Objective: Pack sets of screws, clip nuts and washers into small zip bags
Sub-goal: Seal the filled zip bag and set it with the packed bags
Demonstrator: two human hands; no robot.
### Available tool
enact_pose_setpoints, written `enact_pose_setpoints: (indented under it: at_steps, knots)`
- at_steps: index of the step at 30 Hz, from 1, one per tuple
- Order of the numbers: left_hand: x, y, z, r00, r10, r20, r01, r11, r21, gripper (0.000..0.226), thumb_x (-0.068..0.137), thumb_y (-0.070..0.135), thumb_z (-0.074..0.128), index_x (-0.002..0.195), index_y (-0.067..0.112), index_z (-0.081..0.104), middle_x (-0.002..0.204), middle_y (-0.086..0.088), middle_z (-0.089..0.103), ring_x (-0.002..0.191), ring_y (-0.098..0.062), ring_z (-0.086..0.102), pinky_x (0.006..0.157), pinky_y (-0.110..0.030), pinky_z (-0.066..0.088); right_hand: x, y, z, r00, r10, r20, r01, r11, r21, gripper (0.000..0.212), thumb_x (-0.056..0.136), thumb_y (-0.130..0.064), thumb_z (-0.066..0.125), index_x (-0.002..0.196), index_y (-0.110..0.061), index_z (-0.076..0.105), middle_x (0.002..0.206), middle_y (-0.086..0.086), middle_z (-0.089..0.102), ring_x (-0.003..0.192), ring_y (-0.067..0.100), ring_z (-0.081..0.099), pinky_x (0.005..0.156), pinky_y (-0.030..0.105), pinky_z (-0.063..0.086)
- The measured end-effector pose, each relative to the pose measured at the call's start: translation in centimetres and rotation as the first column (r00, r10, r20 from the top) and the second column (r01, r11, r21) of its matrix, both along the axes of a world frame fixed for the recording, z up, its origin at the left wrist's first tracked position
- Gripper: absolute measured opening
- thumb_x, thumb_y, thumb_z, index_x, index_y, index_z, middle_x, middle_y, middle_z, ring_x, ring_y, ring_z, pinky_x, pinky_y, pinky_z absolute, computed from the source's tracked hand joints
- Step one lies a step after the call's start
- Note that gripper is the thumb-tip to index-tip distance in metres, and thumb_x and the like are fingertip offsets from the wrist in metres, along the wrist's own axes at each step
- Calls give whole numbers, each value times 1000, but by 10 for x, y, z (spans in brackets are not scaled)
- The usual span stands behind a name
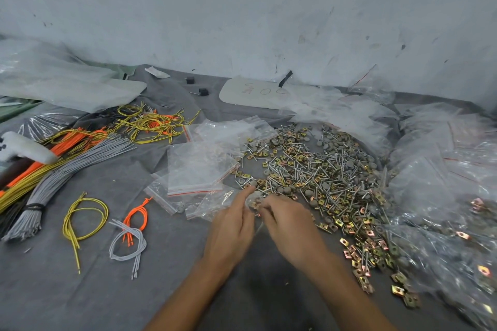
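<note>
A wide heap of silver screws (317, 166), brass-coloured clip nuts (360, 226) and grey washers (330, 140) covers the grey cloth at centre right. Both hands meet at its near left edge around a small clear zip bag (254, 201) that holds a few brass parts. My left hand (231, 226) holds the bag, its forefinger stretched toward the heap. My right hand (289, 220) has its fingers curled at the bag's mouth; what they pinch is hidden. A stack of empty zip bags (196, 166) with red seal lines lies just left of the heap.
Bundles of grey, orange and yellow cords (61, 161) lie at the left, with small looped sets (129, 236) in front. Filled clear bags (443, 191) pile up at the right. Plastic sheets (61, 83) and a labelled card (255, 94) lie by the wall.
</note>
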State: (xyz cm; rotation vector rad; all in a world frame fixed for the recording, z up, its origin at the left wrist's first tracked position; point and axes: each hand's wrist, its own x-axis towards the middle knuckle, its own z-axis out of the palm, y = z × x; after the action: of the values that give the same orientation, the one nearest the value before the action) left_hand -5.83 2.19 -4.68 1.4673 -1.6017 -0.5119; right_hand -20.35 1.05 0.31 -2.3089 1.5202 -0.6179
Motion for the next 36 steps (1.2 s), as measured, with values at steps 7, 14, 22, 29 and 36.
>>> enact_pose_setpoints:
  at_steps: [7,14,22,29,36]
  knots:
    - [2,-2,-4,1000,11,-19,-10,1000,17,55,88,39,32,140,47,46,67,19,62,66,-4,59,66,-32,51,7,-2,-5,988,42,146,-51,997,63,21,95,-21,58,113,-27,67,106,-8,72,101,14,66,88,37,51]
    - [0,-1,-3,999,31,-9,-31,999,-10,54,88,38,31,138,45,46,72,21,61,64,-3,57,59,-25,42,4,-12,-16,986,-40,160,38,999,13,14,94,-30,62,103,-29,52,94,-8,74,90,20,68,78,40,52]
    - [0,-1,0,1000,12,-10,-13,1000,-7,55,89,36,32,141,40,49,57,8,50,57,-9,50,62,-38,49,-16,-45,-20,978,-205,29,205,979,-9,12,97,-32,58,87,-25,60,83,-10,63,78,14,61,68,34,48]
    - [0,-2,0,1000,24,-17,-24,1000,-7,55,89,37,32,141,41,49,56,12,49,55,-6,47,60,-37,46,-7,-60,-26,948,-238,-213,237,971,-28,21,97,-42,56,91,-22,61,95,-3,56,85,21,61,74,36,52]
    - [0,-1,1,1000,25,-13,-25,1000,-3,55,89,37,32,141,41,49,57,11,49,56,-8,50,59,-36,45,-16,-59,-26,950,-230,-213,230,973,-25,15,99,-30,50,97,-18,58,100,2,60,90,25,60,71,35,44]
